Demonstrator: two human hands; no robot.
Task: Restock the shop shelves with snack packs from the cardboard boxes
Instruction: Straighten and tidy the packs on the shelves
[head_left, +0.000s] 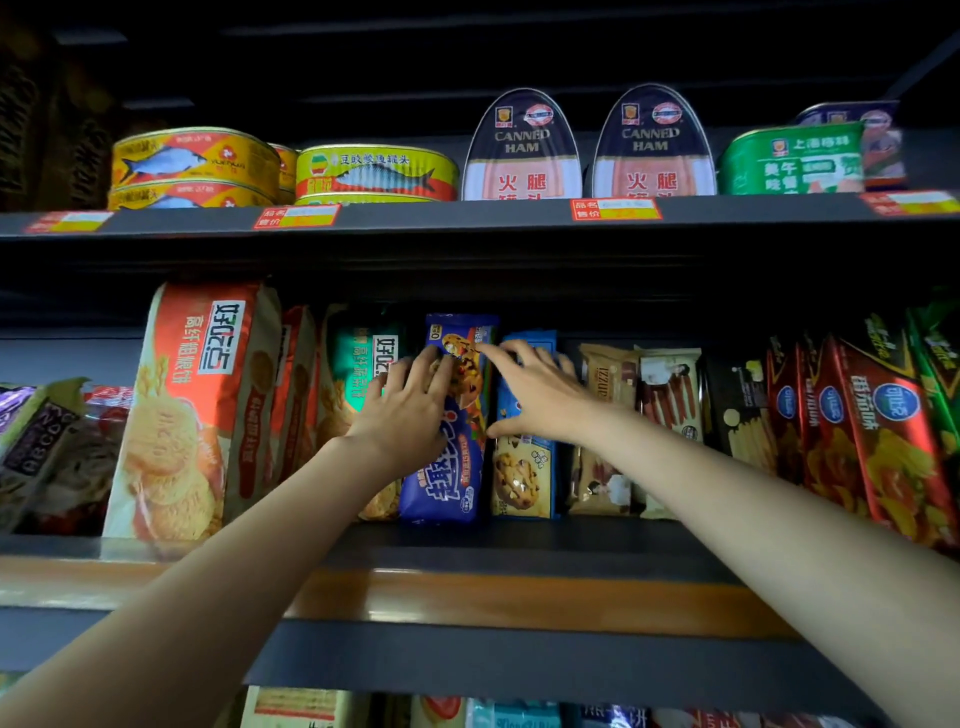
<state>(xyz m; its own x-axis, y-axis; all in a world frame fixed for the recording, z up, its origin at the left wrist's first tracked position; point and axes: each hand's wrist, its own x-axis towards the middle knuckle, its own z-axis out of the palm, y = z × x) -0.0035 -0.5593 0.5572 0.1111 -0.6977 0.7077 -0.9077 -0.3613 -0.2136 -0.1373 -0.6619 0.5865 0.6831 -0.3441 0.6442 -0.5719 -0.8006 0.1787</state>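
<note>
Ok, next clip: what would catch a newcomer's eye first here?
Both hands meet mid-shelf on an upright blue cookie pack: the left hand lies on its front, the right hand reaches across its top edge. Above, two canned ham tins stand on the upper shelf, beside yellow fish tins.

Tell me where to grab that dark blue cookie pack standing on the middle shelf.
Judging by its pose, pinch the dark blue cookie pack by its upper long edges, coming straight from the front. It stands upright, wedged between the teal pack and light blue cookie pack, so only its front face and top are reachable.
</note>
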